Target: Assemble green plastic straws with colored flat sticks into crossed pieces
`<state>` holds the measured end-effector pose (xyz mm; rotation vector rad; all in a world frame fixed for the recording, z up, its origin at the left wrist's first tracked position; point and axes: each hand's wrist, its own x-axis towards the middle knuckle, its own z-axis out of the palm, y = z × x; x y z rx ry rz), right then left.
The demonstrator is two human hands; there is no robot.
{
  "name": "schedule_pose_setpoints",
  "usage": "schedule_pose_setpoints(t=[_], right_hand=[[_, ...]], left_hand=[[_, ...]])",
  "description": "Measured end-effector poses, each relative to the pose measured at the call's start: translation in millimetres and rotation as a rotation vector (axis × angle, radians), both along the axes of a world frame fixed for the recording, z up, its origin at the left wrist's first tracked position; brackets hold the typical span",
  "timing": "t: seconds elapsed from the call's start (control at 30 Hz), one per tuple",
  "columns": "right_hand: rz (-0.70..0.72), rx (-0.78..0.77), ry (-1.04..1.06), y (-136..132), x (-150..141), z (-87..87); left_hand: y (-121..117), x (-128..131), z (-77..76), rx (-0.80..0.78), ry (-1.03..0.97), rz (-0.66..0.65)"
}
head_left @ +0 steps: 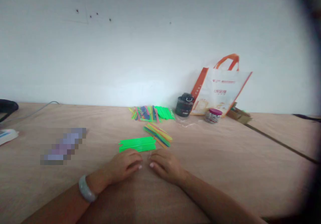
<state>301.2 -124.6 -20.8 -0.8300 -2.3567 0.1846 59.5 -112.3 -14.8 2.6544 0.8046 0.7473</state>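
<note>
My left hand (126,164) rests on the table just in front of a row of bright green plastic sticks (137,143), its fingers loosely bent and the thumb apart from them. A pale bangle circles that wrist. Facing it across a small gap, my right hand (166,165) also lies on the table, fingers relaxed and thumb apart. Nothing shows in either hand. The green sticks lie side by side. Behind and to their right is a loose pile of yellow, green, blue and orange sticks (158,134). Farther back lies a clear packet of multicoloured sticks (147,113).
Against the wall stand a black lidded container (185,105) and a white-and-orange tote bag (220,88). A jar with a purple lid (213,116) is in front of the bag, a cardboard box (238,115) beside it. A blurred-out flat object (64,145) lies left on the wooden table (225,170).
</note>
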Motion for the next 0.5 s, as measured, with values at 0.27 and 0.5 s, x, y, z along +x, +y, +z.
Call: schedule_pose_setpoints(t=[0.27,0.5], right_hand=[[0.059,0.006,-0.226,-18,-8,3.2],[0.052,-0.031,-0.234,-16,-10,3.3]], left_hand=[[-9,2,-2.8,-0.104,0.151,-0.09],[-7,3,0.2,-0.14,0.155,-0.099]])
